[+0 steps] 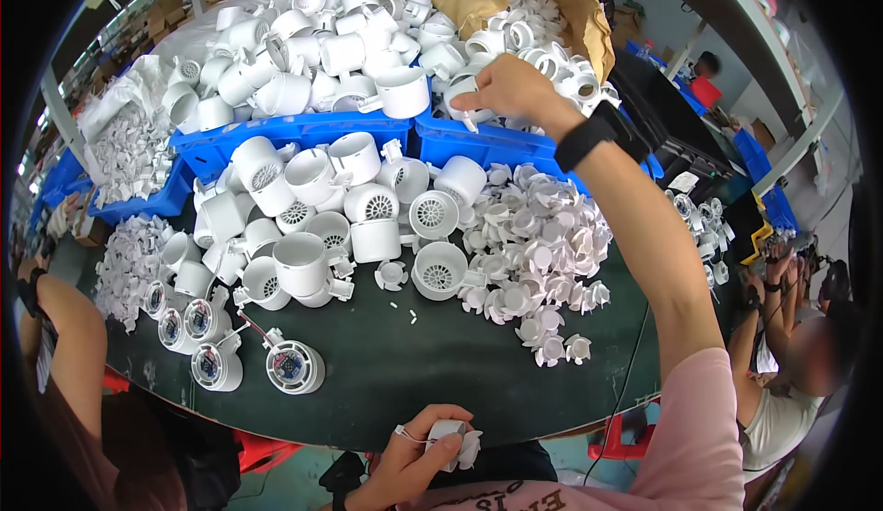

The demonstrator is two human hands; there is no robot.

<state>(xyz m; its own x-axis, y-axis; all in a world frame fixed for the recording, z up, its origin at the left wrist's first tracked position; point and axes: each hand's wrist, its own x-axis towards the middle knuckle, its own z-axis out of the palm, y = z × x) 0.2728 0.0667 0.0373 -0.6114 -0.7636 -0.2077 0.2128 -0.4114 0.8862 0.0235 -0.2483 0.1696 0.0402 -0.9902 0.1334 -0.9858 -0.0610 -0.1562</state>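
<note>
My right hand [501, 88] reaches far out over a blue bin [478, 143] and pinches a small white plastic part in the heap of white parts there. A black band sits on that wrist. Low at the near table edge, my left hand [418, 447] holds a small white fan part with a thin wire, close to my body. Between the hands lie a pile of white cylindrical housings [340, 207] and a heap of small white impellers [533, 263] on the dark green table [441, 364].
A second blue bin [294, 129] heaped with white housings stands at the back left. Several assembled units with wires [294, 367] lie near the front left. Another person's arm [64, 327] is at the left, and a seated person [791, 373] at the right.
</note>
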